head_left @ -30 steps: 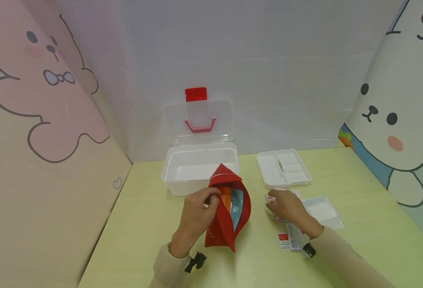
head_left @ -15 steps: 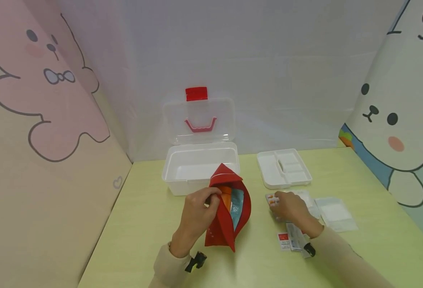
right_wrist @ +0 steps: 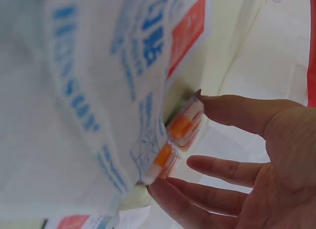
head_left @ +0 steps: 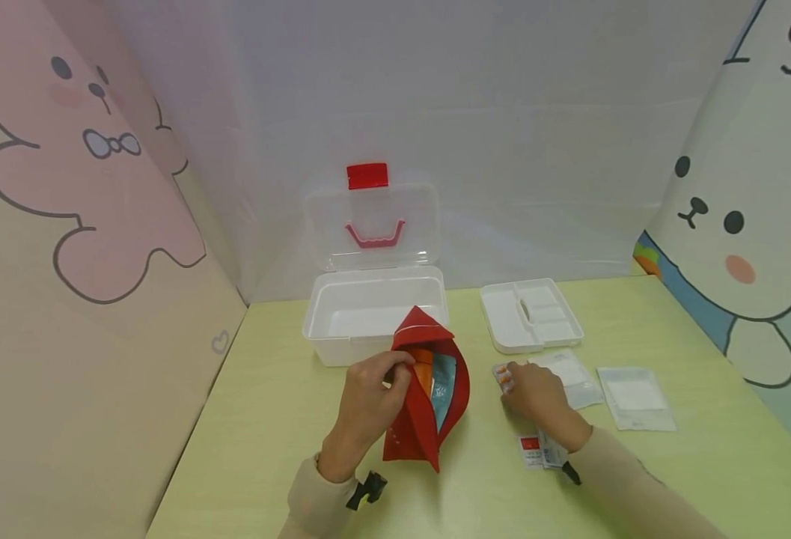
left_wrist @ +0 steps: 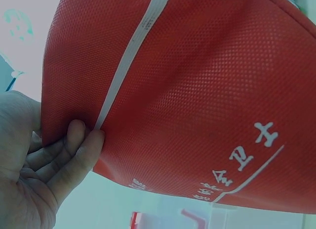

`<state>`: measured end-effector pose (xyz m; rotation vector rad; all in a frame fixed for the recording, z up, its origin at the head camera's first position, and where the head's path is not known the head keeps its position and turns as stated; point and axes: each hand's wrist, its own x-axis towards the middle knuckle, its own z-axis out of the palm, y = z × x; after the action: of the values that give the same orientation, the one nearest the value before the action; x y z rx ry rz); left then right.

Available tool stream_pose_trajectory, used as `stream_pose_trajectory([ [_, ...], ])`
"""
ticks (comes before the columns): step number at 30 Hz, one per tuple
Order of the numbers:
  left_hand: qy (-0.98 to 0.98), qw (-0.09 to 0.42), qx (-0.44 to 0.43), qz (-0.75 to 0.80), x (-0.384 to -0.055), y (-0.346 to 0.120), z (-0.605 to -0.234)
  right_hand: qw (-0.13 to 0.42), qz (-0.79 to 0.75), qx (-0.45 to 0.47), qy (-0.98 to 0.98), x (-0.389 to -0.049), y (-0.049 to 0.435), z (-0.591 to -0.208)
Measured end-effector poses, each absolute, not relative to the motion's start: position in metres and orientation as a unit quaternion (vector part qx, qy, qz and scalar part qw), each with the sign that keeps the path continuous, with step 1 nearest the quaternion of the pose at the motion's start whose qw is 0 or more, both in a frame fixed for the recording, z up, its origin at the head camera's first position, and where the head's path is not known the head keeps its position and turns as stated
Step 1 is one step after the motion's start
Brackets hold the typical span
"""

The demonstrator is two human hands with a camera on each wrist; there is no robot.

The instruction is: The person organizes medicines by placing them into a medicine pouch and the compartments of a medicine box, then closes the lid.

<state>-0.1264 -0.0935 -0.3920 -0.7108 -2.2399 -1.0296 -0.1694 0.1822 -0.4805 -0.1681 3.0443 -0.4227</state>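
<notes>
My left hand [head_left: 371, 393] pinches the edge of a red fabric pouch [head_left: 411, 434], which stands open at its mouth. Inside show an orange item [head_left: 422, 368] and a light-blue packet [head_left: 443, 385]. The left wrist view has thumb and fingers on the pouch's red cloth [left_wrist: 197, 91], near a pale strip. Over the table at right, my right hand [head_left: 536, 393] holds a blister pack [head_left: 503, 376] of orange-and-white capsules by its edges. In the right wrist view, a white printed packet [right_wrist: 98, 115] close to the camera partly hides that blister pack [right_wrist: 182, 125].
Behind the pouch stands a white box [head_left: 331, 348], its clear lid [head_left: 371, 206] raised against the wall. A white divided tray [head_left: 503, 322] lies at back right. Flat clear-and-white packets [head_left: 637, 397] lie right of the right hand. Small printed sachets [head_left: 531, 453] lie below it.
The flat packets beside the right hand have come apart, one sliding to the right. The right hand has shifted slightly and now holds the blister pack. The left hand and pouch stay put.
</notes>
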Motion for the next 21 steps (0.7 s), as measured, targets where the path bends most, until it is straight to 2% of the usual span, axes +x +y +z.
stream_pose_trajectory([
  [9,-0.836,0.287,-0.266,-0.386,-0.126,-0.0936,-0.3914,0.005,-0.164,-0.068,0.984,-0.1681,0.175,-0.4814],
  [21,-0.84,0.276,-0.26,-0.387,-0.126,-0.0942,-0.3924,-0.059,-0.166,-0.083,0.981,-0.1707,0.1831,-0.4773],
])
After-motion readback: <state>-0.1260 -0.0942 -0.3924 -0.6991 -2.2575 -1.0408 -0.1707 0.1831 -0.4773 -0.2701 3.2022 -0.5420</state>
